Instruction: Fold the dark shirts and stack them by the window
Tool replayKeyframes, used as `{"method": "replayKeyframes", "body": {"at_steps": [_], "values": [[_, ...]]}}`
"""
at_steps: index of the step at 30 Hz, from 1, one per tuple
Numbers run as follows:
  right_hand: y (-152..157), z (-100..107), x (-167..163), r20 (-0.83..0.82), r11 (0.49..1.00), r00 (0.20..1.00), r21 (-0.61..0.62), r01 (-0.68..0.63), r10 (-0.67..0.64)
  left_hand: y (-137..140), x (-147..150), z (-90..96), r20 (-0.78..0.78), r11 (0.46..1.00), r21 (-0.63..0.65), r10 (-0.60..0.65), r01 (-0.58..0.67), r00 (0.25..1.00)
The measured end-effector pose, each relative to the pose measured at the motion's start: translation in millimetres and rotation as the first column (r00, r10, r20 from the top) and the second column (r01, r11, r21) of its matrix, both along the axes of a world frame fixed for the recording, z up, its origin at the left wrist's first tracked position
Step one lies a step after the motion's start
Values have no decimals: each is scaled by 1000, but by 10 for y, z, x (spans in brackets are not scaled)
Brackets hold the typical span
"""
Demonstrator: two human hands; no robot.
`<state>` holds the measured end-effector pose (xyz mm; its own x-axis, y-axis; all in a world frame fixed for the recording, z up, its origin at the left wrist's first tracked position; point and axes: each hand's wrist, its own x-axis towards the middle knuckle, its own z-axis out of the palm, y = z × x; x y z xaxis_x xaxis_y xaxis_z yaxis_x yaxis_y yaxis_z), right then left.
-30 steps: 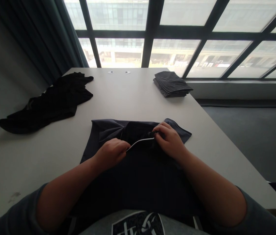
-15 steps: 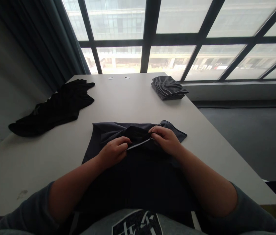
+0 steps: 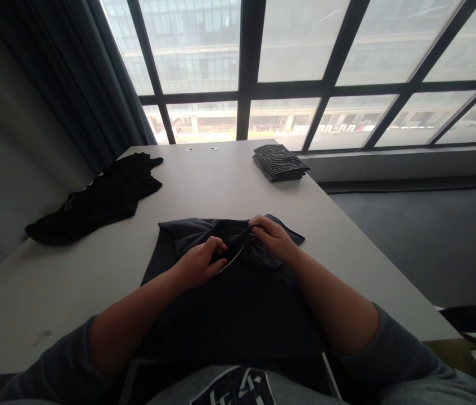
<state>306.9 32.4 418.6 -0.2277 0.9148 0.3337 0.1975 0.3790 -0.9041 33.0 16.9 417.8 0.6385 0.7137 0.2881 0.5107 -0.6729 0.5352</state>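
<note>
A dark grey garment lies spread in front of me, its far part bunched up around an opening with a thin white edge. My right hand is closed, pinching the bunched fabric at the right end of that white edge. Just to the left, my left hand rests against the cloth with its thumb and fingers apart, at the left end of the white edge. The near part of the garment hangs toward my body and is very dark. Fabric under both palms is hidden.
The garment is on a white table. A rumpled black garment lies at the left, and a folded striped stack of cloth sits near the far right edge. Beyond stand a large window and a dark curtain.
My left thumb and fingers have parted. My right hand has lifted and gathered its side of the cloth, so the white edge now curves upward. The view has tilted up slightly.
</note>
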Motion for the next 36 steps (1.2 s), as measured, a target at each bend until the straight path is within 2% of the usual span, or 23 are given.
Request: {"method": "replayKeyframes", "body": {"at_steps": [4, 9, 12, 14, 16, 19, 22, 24, 26, 29, 31, 32, 34, 36], "values": [[-39, 75, 3, 34, 985, 997, 156, -75, 70, 65, 37, -52, -151, 997, 77, 4, 7, 989], [-38, 73, 31, 49, 970, 998, 242, 12, -24, 148, -48, 8, -224, 970, 244, 49, 8, 973], [-33, 50, 33, 93, 962, 993, 268, 45, -72, 264, -177, 50, -181, 958, 285, 29, 25, 983], [-34, 41, 26, 146, 959, 986, 280, 36, -79, 370, -298, 16, -140, 968, 248, 75, -38, 987], [-36, 38, 16, 187, 963, 980, 270, 16, -69, 472, -431, -65, -153, 983, 155, 123, -99, 981], [-34, 38, 8, 203, 974, 978, 228, -3, -45, 574, -596, -183, -232, 998, 35, 63, -56, 971], [-14, 23, 17, 183, 989, 983, 145, -13, -14, 612, -662, -201, -253, 999, 26, 26, -20, 967], [10, -5, 37, 183, 997, 983, 79, -14, 0, 621, -665, -171, -213, 993, 49, 117, -108, 970], [40, -42, 67, 199, 999, 980, 45, 4, -13, 628, -665, -139, -137, 961, 65, 274, -267, 952], [88, -91, 121, 239, 997, 970, 62, 41, -55, 648, -689, -114, -43, 860, 54, 510, -508, 859], [106, -105, 144, 307, 994, 950, 109, 16, -49, 656, -709, -104, -36, 810, 39, 586, -585, 809], [106, -107, 146, 349, 989, 936, 149, -6, -47, 654, -714, -96, -33, 802, 49, 596, -595, 802], [82, -103, 127, 432, 969, 900, 240, -53, -58, 630, -704, -75, -18, 832, 135, 545, -538, 838], [31, -102, 80, 506, 947, 859, 306, -94, -79, 581, -668, -54, -41, 898, 258, 379, -357, 924]]}}
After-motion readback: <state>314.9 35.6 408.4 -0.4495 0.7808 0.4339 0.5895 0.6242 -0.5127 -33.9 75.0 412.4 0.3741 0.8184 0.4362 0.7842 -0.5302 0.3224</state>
